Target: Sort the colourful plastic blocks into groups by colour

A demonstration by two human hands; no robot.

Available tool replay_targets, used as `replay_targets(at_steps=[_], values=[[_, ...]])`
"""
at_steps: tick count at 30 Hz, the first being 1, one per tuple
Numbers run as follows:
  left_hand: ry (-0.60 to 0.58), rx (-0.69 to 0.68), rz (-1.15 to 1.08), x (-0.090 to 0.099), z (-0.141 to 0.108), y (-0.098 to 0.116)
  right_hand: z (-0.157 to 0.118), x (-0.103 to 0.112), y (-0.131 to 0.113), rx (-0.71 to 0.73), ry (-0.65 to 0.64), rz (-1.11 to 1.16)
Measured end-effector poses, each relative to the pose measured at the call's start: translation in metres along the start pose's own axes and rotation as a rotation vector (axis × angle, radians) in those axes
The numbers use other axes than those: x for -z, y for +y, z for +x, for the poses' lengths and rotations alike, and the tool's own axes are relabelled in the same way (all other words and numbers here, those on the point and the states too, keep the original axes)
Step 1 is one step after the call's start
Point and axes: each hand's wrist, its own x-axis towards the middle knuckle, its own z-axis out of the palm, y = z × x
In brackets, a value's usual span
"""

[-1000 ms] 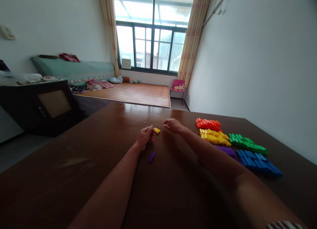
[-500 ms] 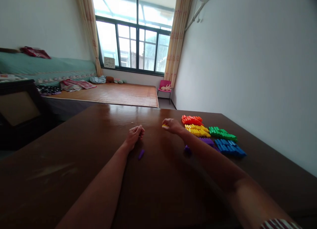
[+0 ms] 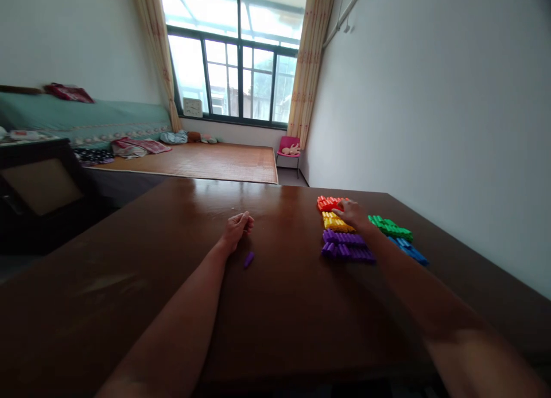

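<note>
My left hand (image 3: 240, 227) rests closed on the dark table, its thumb against the fingers; whatever is in it is hidden. A single purple piece (image 3: 248, 260) lies just below it. My right hand (image 3: 349, 211) is over the right side of the red pieces (image 3: 329, 203), fingers bent downward, and its grip is too small to make out. Right under it are the yellow pieces (image 3: 338, 222). Nearer me lie rows of purple pieces (image 3: 348, 246). Beyond my right wrist are the green pieces (image 3: 391, 227) and the blue pieces (image 3: 411, 250), partly covered by my forearm.
The brown table (image 3: 275, 323) fills the foreground. Behind it are a bed (image 3: 215, 160) with cloths, a pink chair (image 3: 289, 144) holding a soft toy, and a window. A dark cabinet (image 3: 43, 186) stands at the left, a white wall at the right.
My right hand has moved right from the table's middle to the red and yellow pieces; the yellow piece it held is no longer visible in it. My left hand stays closed in about the same place.
</note>
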Motion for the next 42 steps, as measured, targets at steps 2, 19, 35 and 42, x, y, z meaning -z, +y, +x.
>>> replay_targets(at_steps=[2, 19, 35, 42], values=[[0.000, 0.004, -0.019, 0.000, -0.001, 0.000, -0.015, -0.009, -0.048, 0.249, -0.029, 0.135], [-0.006, -0.008, -0.025, 0.002, 0.004, -0.004, -0.124, -0.002, -0.115, 0.600, -0.194, 0.432], [-0.003, -0.057, 0.124, 0.000, -0.007, 0.006, -0.132, 0.003, 0.037, -0.176, 0.065, 0.218], [-0.401, -0.301, 0.547, -0.051, -0.029, 0.006, -0.144, 0.007, 0.068, -0.288, 0.364, 0.229]])
